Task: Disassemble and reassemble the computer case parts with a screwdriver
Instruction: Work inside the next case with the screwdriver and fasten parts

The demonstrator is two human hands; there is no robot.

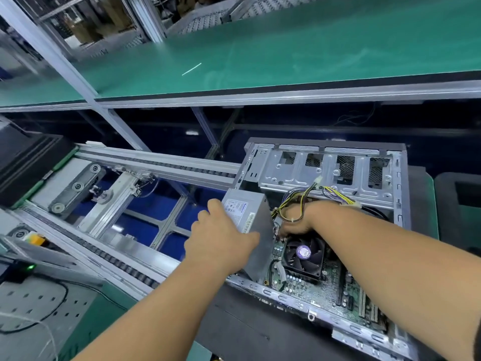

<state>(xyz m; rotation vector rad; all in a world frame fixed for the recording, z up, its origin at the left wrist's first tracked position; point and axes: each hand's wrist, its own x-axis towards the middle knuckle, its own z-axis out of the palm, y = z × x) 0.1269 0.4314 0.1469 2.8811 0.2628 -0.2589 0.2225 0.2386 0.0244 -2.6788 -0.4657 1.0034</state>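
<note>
Nearest, two bare forearms reach forward from the bottom edge over an open computer case lying on its side on a dark mat at the edge of the workbench, open face up. The left hand grips the power supply, a grey metal box with a white label, fingers curled over its outer top edge and thumb against the labelled face. The box sits tilted at the left end of the case, its near lower corner down against the case rim and its far end raised; its long axis runs from near to far. The right hand reaches down inside the case just beside the box, fingers bent around the base of the cable bundle; the fingertips are hidden, so what exactly they pinch cannot be told. The yellow, black and purple wires loop up over the wrist and end in white plugs near the drive bays.

Just below the right hand sits the black cooling fan with a purple centre sticker, mounted on the green circuit board. Further back, the perforated drive bays form the far wall of the case. To the left runs a roller conveyor, and beyond, a green shelf spans the view.
</note>
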